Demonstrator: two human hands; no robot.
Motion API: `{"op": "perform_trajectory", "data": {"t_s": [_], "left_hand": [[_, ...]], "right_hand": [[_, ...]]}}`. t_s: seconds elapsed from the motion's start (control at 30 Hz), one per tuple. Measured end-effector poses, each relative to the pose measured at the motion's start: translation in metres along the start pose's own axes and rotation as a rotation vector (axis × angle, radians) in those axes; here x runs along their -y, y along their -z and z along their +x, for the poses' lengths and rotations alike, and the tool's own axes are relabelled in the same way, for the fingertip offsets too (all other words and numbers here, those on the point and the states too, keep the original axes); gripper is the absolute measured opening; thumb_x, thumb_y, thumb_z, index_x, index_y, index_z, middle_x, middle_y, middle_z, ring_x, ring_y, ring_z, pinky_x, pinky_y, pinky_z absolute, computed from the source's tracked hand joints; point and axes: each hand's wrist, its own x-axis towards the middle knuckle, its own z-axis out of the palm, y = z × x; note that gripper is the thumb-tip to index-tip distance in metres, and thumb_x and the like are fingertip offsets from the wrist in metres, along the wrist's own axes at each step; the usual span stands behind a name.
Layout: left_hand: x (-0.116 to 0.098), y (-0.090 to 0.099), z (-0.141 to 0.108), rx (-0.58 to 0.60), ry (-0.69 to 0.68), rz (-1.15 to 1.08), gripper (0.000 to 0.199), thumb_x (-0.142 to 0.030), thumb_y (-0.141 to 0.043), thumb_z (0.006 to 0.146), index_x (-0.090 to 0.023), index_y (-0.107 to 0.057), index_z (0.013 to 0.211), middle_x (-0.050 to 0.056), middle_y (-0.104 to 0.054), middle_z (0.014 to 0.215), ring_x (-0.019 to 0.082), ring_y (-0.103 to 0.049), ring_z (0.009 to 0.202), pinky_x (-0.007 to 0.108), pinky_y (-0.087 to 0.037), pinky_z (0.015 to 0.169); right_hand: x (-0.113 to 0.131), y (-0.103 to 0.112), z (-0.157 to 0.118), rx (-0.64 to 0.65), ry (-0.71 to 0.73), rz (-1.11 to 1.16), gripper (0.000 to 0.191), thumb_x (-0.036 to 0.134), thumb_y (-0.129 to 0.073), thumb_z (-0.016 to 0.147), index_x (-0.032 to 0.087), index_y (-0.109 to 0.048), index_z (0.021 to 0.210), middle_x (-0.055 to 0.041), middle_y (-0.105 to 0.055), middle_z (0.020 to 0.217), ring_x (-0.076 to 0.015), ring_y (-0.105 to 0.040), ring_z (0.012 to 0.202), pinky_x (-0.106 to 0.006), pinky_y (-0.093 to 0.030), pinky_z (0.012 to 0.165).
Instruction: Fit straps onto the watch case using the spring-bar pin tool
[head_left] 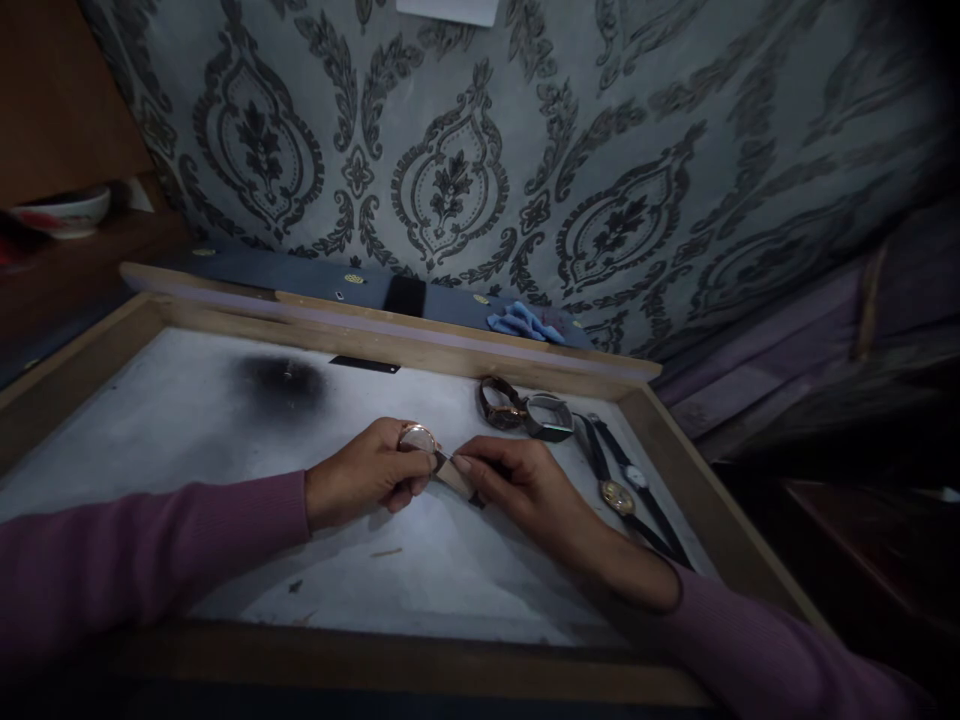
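Note:
A wristwatch with a round, gold-toned case is held in my left hand, thumb across its lower edge and fingers curled behind. Its strap, pale on the visible side, slants down to the right from the case. My right hand pinches at the strap's upper end close to the case. A thin bright glint shows by those fingertips, too small to name. Both hands are above the white bottom of a shallow wooden tray.
Right of my hands lie a brown-strapped watch, a grey-banded watch, a gold-faced watch and a white-faced watch. A flat black strip rests near the back wall. Behind the tray is a blue cloth.

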Motion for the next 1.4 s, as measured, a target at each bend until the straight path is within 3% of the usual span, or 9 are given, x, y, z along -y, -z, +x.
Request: {"op": "perform_trajectory", "data": {"t_s": [0.53, 1.4], "left_hand": [[0.0007, -0.0003, 0.0004, 0.001, -0.005, -0.001, 0.02, -0.02, -0.054, 0.076, -0.017, -0.046, 0.059, -0.007, -0.048, 0.048, 0.003, -0.035, 0.032, 0.017, -0.022, 0.034], [0.0005, -0.0012, 0.0, -0.014, -0.015, -0.021, 0.018, -0.026, -0.059, 0.068, -0.017, -0.047, 0.057, -0.007, -0.049, 0.047, 0.002, -0.036, 0.032, 0.016, -0.022, 0.032]], "right_hand": [[-0.0003, 0.0001, 0.0007, -0.015, 0.018, -0.003, 0.029, 0.032, -0.048, 0.09, 0.013, -0.065, 0.078, 0.0006, -0.053, 0.057, -0.0101, -0.046, 0.052, -0.022, -0.035, 0.05], [-0.0017, -0.0013, 0.0003, -0.028, 0.034, 0.019, 0.028, 0.03, -0.048, 0.09, 0.011, -0.065, 0.079, 0.0006, -0.052, 0.058, -0.0102, -0.046, 0.053, -0.022, -0.034, 0.05]]}}
